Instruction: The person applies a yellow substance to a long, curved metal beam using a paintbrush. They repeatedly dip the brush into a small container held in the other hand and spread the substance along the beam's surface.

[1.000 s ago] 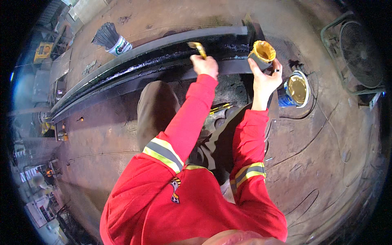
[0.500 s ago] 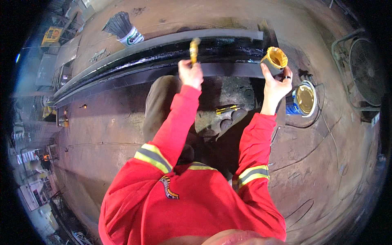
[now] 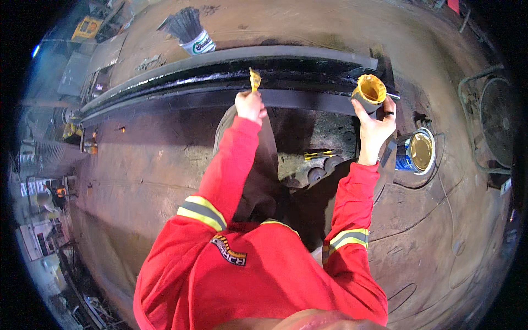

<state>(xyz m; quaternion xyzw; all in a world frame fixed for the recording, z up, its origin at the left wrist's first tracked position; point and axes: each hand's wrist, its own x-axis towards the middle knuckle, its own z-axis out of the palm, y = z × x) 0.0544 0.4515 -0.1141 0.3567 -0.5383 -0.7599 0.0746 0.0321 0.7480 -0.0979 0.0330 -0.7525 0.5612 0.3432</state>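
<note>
Brown, stained floor (image 3: pixel 137 165) is seen throughout the work area. A long, dark metal beam (image 3: pixel 209 77) is laid crosswise in front of the person, its channel streaked with glossy highlights. At far right, a large framed fan (image 3: pixel 496 124) is positioned. A blue-walled bucket (image 3: pixel 403 158), filled with brownish-yellow liquid, is set on the floor near the beam's right end. Beyond the beam, dark rods (image 3: pixel 184 25) are bunched upright in a white container (image 3: pixel 199 44). By the right hand (image 3: pixel 377 129), a cup (image 3: pixel 365 103) is held tilted near the beam's right end, fingers wrapped around its wall; its rim is coated yellow. By the left hand (image 3: pixel 251 105), a yellow brush (image 3: pixel 254 81) is held, fingers closed on the handle, bristles pointed up over the beam; contact cannot be determined. A dark ring (image 3: pixel 389 113) is worn on the right hand.
</note>
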